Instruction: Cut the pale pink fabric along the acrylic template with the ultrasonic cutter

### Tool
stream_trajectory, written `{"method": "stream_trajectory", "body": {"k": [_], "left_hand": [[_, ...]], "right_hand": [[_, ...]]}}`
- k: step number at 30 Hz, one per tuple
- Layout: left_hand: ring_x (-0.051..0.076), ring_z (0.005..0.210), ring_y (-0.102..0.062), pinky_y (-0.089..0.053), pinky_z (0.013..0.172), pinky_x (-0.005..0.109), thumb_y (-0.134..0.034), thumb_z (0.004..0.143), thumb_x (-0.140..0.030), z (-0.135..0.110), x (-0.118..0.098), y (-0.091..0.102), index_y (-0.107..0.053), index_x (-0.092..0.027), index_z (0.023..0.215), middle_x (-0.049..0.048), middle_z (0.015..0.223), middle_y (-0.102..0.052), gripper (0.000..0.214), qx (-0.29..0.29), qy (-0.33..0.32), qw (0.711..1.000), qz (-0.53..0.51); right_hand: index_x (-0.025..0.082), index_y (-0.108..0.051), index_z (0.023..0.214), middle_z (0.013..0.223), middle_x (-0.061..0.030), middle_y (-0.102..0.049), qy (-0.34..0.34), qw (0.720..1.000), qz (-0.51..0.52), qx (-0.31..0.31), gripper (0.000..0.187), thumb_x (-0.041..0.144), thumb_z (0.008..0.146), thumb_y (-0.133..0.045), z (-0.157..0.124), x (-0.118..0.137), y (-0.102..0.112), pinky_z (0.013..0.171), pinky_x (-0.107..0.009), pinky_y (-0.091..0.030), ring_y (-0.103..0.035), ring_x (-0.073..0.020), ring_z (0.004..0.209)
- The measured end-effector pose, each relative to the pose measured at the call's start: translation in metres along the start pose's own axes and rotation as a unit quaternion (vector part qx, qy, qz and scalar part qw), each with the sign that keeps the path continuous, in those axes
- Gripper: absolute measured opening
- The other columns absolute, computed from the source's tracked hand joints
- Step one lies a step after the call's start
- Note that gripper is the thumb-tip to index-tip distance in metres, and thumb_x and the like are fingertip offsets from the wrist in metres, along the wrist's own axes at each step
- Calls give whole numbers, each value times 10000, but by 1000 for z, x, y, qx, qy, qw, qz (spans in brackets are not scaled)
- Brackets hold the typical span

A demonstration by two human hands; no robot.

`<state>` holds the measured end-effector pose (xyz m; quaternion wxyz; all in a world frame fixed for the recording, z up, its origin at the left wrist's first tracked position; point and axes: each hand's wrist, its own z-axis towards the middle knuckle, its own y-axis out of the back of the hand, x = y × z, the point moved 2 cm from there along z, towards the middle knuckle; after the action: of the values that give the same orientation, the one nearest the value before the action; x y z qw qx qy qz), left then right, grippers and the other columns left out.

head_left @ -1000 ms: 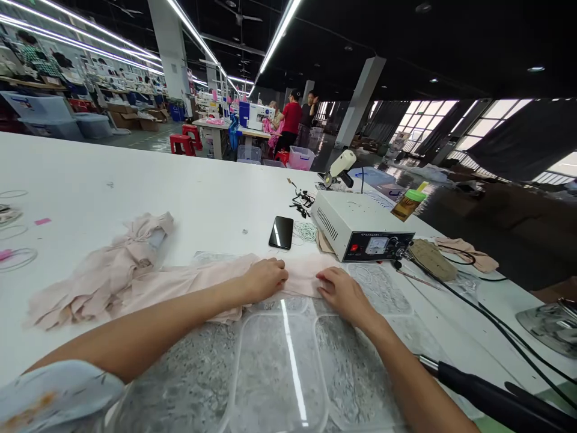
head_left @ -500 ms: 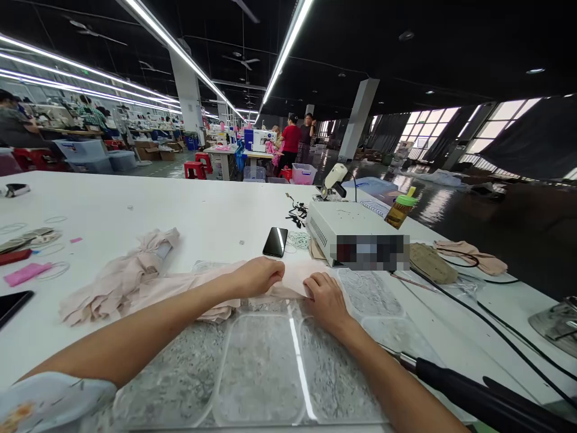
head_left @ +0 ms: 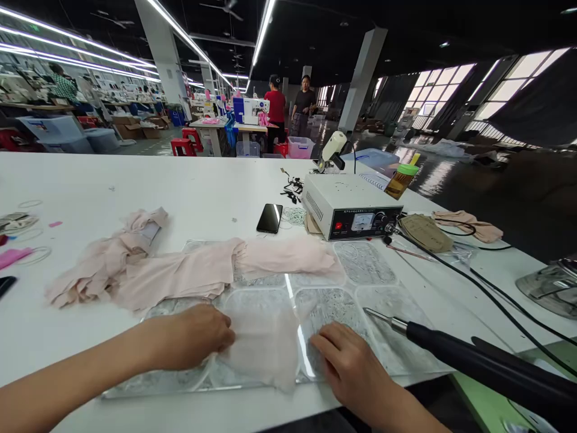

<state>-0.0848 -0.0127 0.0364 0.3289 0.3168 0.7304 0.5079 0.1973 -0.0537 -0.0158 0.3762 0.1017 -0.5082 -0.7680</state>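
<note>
- Pinching the left edge of a sheer blush-pink fabric sheet [head_left: 265, 349] with the left hand [head_left: 198, 337], grip drawn tight, fingertips curled partly out of sight.
- Placing the right hand [head_left: 349, 364] just beside the sheet's right edge, grip loosely half-parted and visibly bare; cannot tell whether its fingertips touch or hover.
- Lying flat near the front middle of a grey marbled mat [head_left: 331, 304] with rounded panels: that same sheet, too see-through and blurred for its upper right corner to be made out.
- Along the mat's back part, a left fabric stack [head_left: 180, 273] just touching or overlapping a right fabric stack [head_left: 288, 255]; hard to tell which at the join.
- Farther left on the white worktop [head_left: 193, 186], a crumpled fabric bundle [head_left: 99, 258], with many folds hidden.
- Slanting in from the right, a black metal-tipped handpiece [head_left: 478, 361], cut off at the frame edge; cannot tell whether its tip meets the mat.
- Behind the mat, a smartphone [head_left: 269, 218] near a metered control box [head_left: 356, 204], with lettering too small to read.
- Cut off at the right edge, a glass jar [head_left: 550, 288]; at the left, only a dark device corner [head_left: 5, 285].
</note>
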Motion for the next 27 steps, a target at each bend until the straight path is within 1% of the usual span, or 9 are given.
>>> {"method": "stream_trajectory", "body": {"k": [2, 4, 7, 10, 13, 17, 20, 24, 27], "left_hand": [[146, 552, -550, -339, 546, 260, -529, 832, -15, 1, -1, 4, -605, -189, 670, -8, 666, -604, 249, 1, 14, 1000, -16], [150, 598, -585, -388, 574, 262, -498, 912, -97, 9, -6, 8, -634, -187, 743, 12, 734, -630, 235, -29, 9, 999, -33], [219, 976, -648, -467, 866, 315, -464, 968, -173, 26, -17, 2, -647, -193, 1088, 91, 1115, -668, 219, -119, -66, 989, -58], [285, 1286, -495, -343, 1096, 449, -424, 1003, -210, 36, -21, -17, -550, -193, 1299, 117, 1373, -542, 322, -150, -107, 982, -34], [287, 1325, -459, -315, 1129, 482, -405, 1019, -228, 36, -19, -33, -487, -176, 1369, 108, 1423, -496, 363, -142, -92, 986, 2], [264, 1344, -441, -316, 1144, 461, -371, 1031, -214, 32, -16, -35, -408, -161, 1428, 115, 1453, -455, 402, -166, -106, 980, 39], [249, 1367, -412, -298, 1163, 435, -350, 1035, -199, 34, -16, -33, -394, -163, 1438, 98, 1461, -446, 406, -147, -129, 980, 47], [239, 1370, -409, -298, 1166, 417, -362, 1027, -189, 37, -14, -33, -374, -175, 1451, 96, 1480, -418, 425, -126, -139, 981, 55], [248, 1365, -415, -300, 1163, 418, -394, 1004, -156, 36, -14, -33, -381, -169, 1445, 96, 1492, -397, 441, -123, -144, 979, 74]], "right_hand": [[214, -594, 1002, 835, -70, -638, -6, 1000, 8, -4, 421, -35, 720, -407, 0, -2, 5, 638, -324, -534, -606, -196, 750], [214, -578, 1118, 965, -94, -661, -4, 1000, 17, -5, 479, -30, 744, -405, 2, -4, 4, 746, -362, -557, -628, -213, 880], [238, -571, 1195, 1171, -96, -645, 0, 999, 37, 3, 477, 11, 798, -433, 7, -9, -7, 913, -427, -525, -601, -239, 1079], [206, -598, 1176, 1145, -122, -657, -42, 998, 47, 6, 377, 79, 854, -448, 11, -22, -14, 909, -472, -525, -609, -266, 1060], [184, -614, 1131, 1028, -134, -672, -100, 993, 56, 2, 302, 131, 878, -458, 12, -39, -9, 821, -466, -558, -632, -269, 962], [218, -616, 1114, 1037, -100, -665, -126, 986, 101, 29, 275, 152, 877, -490, 17, -46, 5, 774, -376, -582, -646, -224, 951], [226, -611, 1148, 1119, -93, -648, -120, 981, 139, 59, 314, 136, 873, -489, 34, -44, 6, 864, -371, -560, -627, -208, 1038], [209, -594, 1195, 1267, -108, -581, -95, 974, 178, 105, 403, 129, 799, -588, 66, -41, -7, 1003, -403, -472, -539, -233, 1198], [197, -665, 914, 1112, -86, -634, -84, 966, 200, 143, 202, 98, 745, -619, 82, -41, -15, 929, -366, -483, -572, -225, 1094]]}}
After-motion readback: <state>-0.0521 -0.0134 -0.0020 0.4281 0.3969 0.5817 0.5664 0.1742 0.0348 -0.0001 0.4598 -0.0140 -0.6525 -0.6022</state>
